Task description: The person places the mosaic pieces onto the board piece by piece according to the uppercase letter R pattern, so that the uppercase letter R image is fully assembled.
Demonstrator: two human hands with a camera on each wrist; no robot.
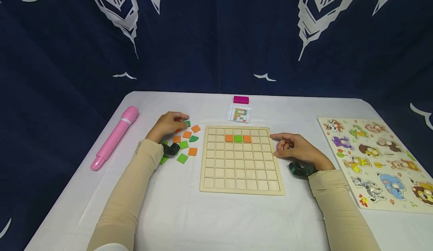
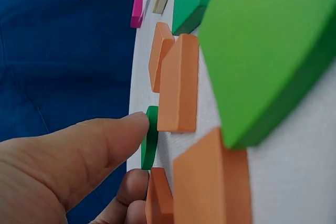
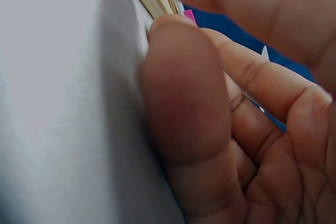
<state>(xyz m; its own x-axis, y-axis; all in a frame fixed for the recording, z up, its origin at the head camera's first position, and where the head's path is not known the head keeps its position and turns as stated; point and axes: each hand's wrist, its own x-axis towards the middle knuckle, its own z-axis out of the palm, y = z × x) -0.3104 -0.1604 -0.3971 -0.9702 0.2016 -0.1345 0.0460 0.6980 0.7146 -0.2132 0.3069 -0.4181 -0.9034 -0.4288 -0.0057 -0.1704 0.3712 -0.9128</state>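
Observation:
My left hand (image 1: 169, 124) reaches into loose tiles left of the wooden grid board (image 1: 236, 186). Its thumb and a finger pinch a dark green tile (image 2: 150, 140) near the table, beside an orange tile (image 2: 159, 198). Three tiles sit in a row near the board's top: orange (image 1: 229, 138), light green (image 1: 238, 138) and orange (image 1: 247, 138). At the board's right edge, my right hand (image 1: 295, 147) touches the rim with index finger and thumb extended; its other fingers are curled. In the right wrist view, the thumb (image 3: 186, 93) hides much of the contact.
Behind the board lie a pattern card (image 1: 238, 113) and a magenta block (image 1: 241, 100). A pink microphone-shaped object (image 1: 115, 138) lies far left. To the right is an animal puzzle board (image 1: 375, 164). Another dark green tile (image 1: 193, 139) lies near the grid board's left edge.

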